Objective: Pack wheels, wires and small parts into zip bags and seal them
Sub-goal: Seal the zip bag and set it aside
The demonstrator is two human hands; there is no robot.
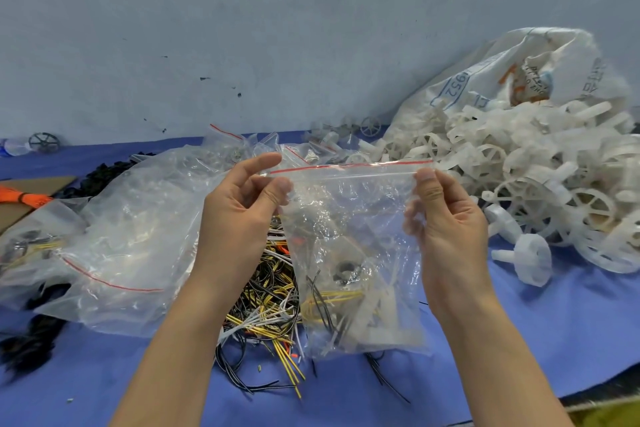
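- Closest in, the two hands hold a filled zip bag (360, 253) up over the blue table (519, 340). The left hand (239, 208) pinches the top left corner between thumb and forefinger, and the right hand (446, 215) pinches the top right corner the same way.
- The bag hangs straight down from both grips. Its red-lined zip strip (349, 166) runs left to right between the two hands, pulled fairly taut, so that's the long axis for sealing. Can't tell if the strip is pressed shut yet.
- Inside, at the bottom: yellow and black wires, a dark ring-like part and some white plastic bits.
- My guess for the next bit: one thumb slides along the strip toward the other hand. Both are right at the ends, so either could do it, and nothing is in the way up there.
- Just behind and under the bag is a loose wire pile (270, 315), yellow, black and white.
- Left of that, a big crumpled clear bag (131, 236) lies flat.
- Further right, a heap of white wheels (540, 191) spills from a white sack (512, 69).
- Far left by the wall, one dark wheel (44, 142).
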